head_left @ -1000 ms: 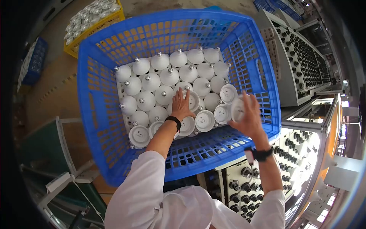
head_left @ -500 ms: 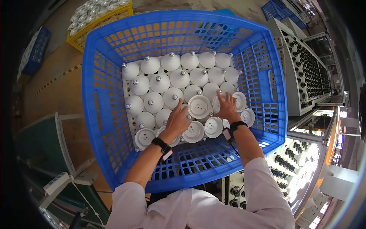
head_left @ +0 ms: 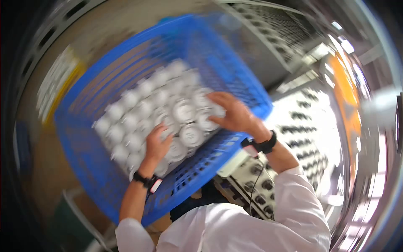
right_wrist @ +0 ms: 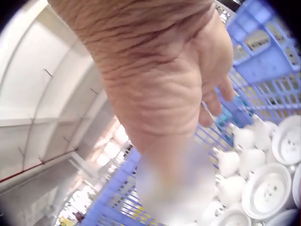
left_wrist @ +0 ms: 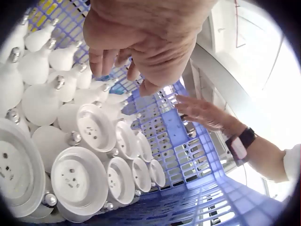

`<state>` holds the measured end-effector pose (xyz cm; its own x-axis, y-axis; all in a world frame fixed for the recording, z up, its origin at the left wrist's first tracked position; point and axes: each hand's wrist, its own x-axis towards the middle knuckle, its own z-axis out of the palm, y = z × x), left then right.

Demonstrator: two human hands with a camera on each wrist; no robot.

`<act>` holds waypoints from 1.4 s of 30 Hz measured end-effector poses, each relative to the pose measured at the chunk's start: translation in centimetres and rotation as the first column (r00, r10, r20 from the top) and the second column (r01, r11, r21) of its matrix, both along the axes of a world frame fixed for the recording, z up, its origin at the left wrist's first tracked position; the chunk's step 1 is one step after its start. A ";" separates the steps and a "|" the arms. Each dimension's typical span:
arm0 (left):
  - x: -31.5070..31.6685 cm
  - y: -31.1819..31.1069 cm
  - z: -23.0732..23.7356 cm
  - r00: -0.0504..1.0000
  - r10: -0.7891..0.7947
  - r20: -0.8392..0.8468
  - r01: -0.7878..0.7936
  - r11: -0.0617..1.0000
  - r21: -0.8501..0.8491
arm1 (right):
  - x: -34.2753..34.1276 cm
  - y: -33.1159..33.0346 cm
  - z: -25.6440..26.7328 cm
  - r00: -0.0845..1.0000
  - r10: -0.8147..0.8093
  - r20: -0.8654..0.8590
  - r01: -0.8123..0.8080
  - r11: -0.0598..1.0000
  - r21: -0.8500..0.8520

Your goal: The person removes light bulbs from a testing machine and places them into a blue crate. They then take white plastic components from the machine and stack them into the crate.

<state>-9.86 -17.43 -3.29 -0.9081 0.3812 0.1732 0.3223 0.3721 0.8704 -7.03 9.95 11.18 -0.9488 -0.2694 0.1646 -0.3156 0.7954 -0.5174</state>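
A big blue plastic crate (head_left: 63,122) holds rows of white bulb bodies. Many stand with a metal screw cap upward, like the white bulb body (left_wrist: 41,104) in the left wrist view. Along the near right side several are turned over, and one upturned bulb body (left_wrist: 79,181) shows a round face with small holes. My left hand (head_left: 157,145) hovers over the near rows, fingers loosely bent and nothing gripped. Above the right end of the rows is my right hand (head_left: 235,112), with fingers and thumb spread and holding nothing. Motion blurs the head view.
A yellow crate (head_left: 63,95) of white pieces sits on the floor at the far left. Close to the blue crate's right side stands a white panel (head_left: 294,132) with rows of dark round fittings. Another such rack lies behind, at the upper right.
The head view has turned, so the crate now appears tilted and shifted left. Earlier the right hand set a bulb body face up among the others; now it is lifted clear, and the left hand is raised too.
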 end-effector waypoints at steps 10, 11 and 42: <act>11.7 24.1 17.1 0.658 -0.731 -0.180 0.744 0.668 0.011 | 36.8 17.4 -0.8 0.509 -0.835 -0.208 0.860 0.505 0.077; 13.5 26.9 17.2 0.606 -0.776 -0.175 0.785 0.619 -0.030 | 41.4 19.9 -2.5 0.370 -0.900 -0.231 0.929 0.355 0.108; 37.4 72.9 10.6 0.489 -0.843 0.223 0.593 0.134 -0.794 | 82.6 50.1 -18.4 -0.466 -0.806 -0.366 0.673 -0.591 0.445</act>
